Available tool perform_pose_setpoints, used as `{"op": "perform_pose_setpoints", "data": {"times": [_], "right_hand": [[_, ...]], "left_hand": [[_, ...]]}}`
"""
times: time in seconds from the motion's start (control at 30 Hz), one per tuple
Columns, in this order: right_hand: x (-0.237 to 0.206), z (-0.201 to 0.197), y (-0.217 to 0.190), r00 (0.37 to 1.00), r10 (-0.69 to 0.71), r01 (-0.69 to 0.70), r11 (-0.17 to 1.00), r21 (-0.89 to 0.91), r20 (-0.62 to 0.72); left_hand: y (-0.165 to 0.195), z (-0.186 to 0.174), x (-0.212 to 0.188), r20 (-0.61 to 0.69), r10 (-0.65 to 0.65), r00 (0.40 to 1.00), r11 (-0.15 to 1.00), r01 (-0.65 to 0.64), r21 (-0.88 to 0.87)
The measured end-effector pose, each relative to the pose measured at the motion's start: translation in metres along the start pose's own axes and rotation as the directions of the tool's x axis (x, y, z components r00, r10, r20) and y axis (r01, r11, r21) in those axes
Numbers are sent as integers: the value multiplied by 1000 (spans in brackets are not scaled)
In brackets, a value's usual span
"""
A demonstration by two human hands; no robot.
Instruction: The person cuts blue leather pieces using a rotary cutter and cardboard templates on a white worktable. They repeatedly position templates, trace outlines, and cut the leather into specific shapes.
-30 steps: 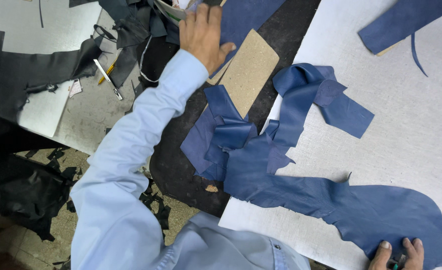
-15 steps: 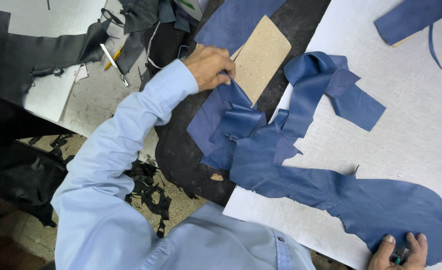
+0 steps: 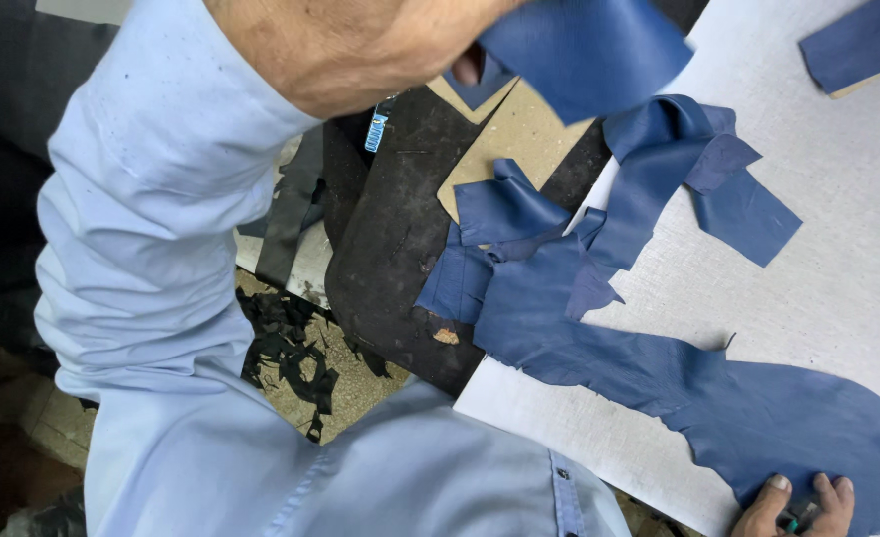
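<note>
My left hand (image 3: 360, 50) is raised close to the camera at the top of the view, fingers closed on a cut piece of blue leather (image 3: 584, 50). Below it a brown cardboard pattern (image 3: 524, 139) lies on a black leather sheet (image 3: 390, 249). A long, irregular strip of blue leather (image 3: 659, 368) sprawls from the black sheet across the white cutting board (image 3: 838, 268). My right hand (image 3: 798, 502) rests on the strip's wide end at the bottom right, fingers curled around a small tool that is mostly hidden.
Another blue leather offcut (image 3: 858, 45) lies at the board's top right corner. Black scraps (image 3: 286, 348) litter the floor below the table edge. Dark leather pieces (image 3: 291, 209) hang at the left of the black sheet.
My left hand has lifted off the cardboard pattern toward the camera, bringing a blue leather piece up with it. The right hand has stayed on the strip's end.
</note>
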State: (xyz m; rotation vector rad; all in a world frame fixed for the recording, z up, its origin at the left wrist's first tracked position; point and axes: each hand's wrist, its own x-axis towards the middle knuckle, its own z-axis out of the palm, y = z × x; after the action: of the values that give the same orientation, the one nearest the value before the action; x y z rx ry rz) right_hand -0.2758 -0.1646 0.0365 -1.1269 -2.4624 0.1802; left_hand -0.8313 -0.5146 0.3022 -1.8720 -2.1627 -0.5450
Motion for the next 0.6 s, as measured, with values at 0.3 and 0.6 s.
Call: {"op": "perform_pose_setpoints", "data": {"times": [0.3,0.6], "right_hand": [[4,-6,-12,987,151,-156,982,106,49],[0,-7,-5,999,40,-39,993,110,0]], "left_hand": [[-39,89,43,268,-317,910,881,387,-272],[-18,185,0,-132,-486,864,860,446,-248]]}}
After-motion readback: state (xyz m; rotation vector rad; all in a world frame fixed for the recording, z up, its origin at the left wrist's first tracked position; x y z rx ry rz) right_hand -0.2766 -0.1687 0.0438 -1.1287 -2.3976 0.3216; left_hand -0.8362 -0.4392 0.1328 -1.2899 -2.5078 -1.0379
